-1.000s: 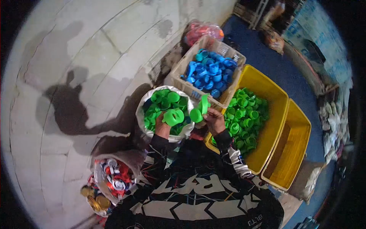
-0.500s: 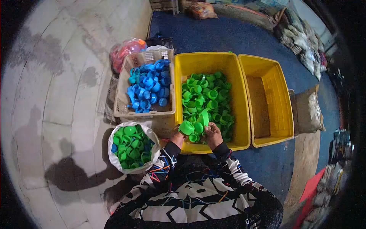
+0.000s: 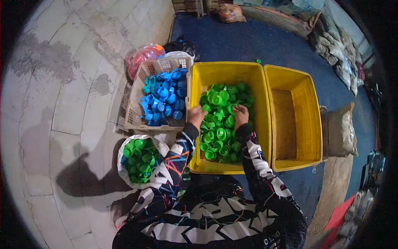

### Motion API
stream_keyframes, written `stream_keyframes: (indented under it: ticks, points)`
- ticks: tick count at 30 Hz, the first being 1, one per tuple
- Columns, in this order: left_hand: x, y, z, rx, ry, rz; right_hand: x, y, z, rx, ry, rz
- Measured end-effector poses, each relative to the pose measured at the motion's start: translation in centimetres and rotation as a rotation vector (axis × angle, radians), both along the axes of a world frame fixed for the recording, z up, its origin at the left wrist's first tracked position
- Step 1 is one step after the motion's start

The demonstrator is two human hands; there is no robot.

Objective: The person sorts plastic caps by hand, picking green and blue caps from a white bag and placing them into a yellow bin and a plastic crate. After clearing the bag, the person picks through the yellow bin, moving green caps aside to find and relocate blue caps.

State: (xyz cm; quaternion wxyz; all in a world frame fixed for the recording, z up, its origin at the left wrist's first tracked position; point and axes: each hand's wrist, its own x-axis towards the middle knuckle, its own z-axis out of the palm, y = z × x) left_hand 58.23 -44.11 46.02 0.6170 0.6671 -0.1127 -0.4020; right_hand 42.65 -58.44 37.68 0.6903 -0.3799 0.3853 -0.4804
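Loose green plastic caps (image 3: 219, 133), many of them ring- or cup-shaped, lie heaped in the large yellow bin (image 3: 265, 124). My left hand (image 3: 196, 115) is at the bin's left side, fingers curled together beside the caps; whatever they hold is hidden. Over the right part of the heap, my right hand (image 3: 241, 115) has its fingers closed at the edge of a green cap. A white sack (image 3: 124, 172) by my left forearm holds more green caps, with a little blue among them. Blue caps (image 3: 163, 97) fill much of the pale plastic crate (image 3: 134, 112) left of the bin.
A second yellow bin (image 3: 317, 124) stands against the first one's right side. Beyond it leans a stuffed sack (image 3: 342, 129). Plastic bags (image 3: 143, 58) sit behind the crate. One green cap (image 3: 258, 61) lies on the blue floor behind the bins.
Both hands have moved forward and apart, from the bin's near edge to over its middle. The green caps held up between them are no longer raised there.
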Motion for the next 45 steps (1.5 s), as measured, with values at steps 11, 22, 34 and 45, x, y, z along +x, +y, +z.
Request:
stream_keyframes:
  ticks: [11,22,34,45]
  points:
    - [-3.1,21.3,-1.2,-0.061,0.206,0.138,-4.4,12.3,-5.4,0.236,0.155,0.4]
    - [-0.3,40.0,-2.3,0.439,-0.576,0.503,7.7,24.3,-1.9,-0.665,0.436,0.977]
    - [7.0,41.2,-0.2,0.914,-1.03,0.321,9.0,33.0,7.6,-0.699,0.551,1.251]
    - [6.2,41.4,-2.5,1.143,-0.918,0.196,6.2,31.0,4.6,-0.637,0.61,1.149]
